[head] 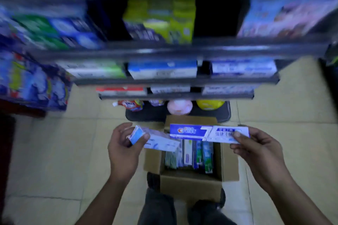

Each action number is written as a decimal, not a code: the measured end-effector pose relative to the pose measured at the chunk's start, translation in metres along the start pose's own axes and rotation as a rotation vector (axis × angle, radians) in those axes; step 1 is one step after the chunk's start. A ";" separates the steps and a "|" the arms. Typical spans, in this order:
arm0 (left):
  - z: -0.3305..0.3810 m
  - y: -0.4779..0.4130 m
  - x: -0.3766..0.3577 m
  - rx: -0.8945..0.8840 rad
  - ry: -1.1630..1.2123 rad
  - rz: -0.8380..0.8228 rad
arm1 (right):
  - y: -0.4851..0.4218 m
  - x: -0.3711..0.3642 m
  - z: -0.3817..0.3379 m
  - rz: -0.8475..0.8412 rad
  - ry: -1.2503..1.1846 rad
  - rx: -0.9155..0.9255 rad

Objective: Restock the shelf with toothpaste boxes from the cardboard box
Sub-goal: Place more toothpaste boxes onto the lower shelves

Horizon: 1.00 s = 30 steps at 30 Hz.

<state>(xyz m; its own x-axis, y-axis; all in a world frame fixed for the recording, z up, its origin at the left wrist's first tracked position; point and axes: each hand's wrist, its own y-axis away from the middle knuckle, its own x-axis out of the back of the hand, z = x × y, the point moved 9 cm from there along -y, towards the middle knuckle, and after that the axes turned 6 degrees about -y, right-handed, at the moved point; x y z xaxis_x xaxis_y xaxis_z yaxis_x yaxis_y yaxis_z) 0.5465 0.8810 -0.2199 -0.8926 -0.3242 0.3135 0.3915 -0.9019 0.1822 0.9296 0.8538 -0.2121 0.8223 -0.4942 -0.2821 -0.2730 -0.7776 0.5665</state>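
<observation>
An open cardboard box (190, 179) stands on the floor below me, with several toothpaste boxes (192, 157) standing upright inside. My left hand (124, 148) grips the near end of a pale blue and white toothpaste box (157, 140) above the carton's left side. My right hand (259, 150) pinches the right end of a blue and white toothpaste box (204, 131), held level over the carton. The shelf (175, 80) rises in front of me, its tiers stocked with toothpaste boxes, blurred.
Pouches and round pink and yellow items (180, 107) sit on the lowest black tier (146, 115). A stack of blue packs (33, 82) stands at the left. Beige floor tiles (54, 160) spread on both sides. My legs and shoes (182, 206) are just behind the carton.
</observation>
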 end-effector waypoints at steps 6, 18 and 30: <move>0.128 0.009 0.061 -0.038 0.236 0.103 | 0.067 -0.070 -0.113 -0.138 -0.006 0.145; 0.237 -0.008 0.119 0.069 0.452 0.181 | 0.154 -0.133 -0.214 -0.236 -0.056 0.365; 0.319 -0.038 0.150 -0.249 0.053 -0.173 | 0.176 -0.212 -0.233 -0.284 -0.092 0.482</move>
<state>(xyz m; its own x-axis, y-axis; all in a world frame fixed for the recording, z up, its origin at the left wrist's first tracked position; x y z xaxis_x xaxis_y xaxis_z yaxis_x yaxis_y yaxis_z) 0.4688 0.9581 0.1175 -0.9541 -0.1680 0.2478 0.1714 -0.9852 -0.0078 0.8234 0.9126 0.1283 0.8555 -0.2550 -0.4507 -0.2624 -0.9638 0.0473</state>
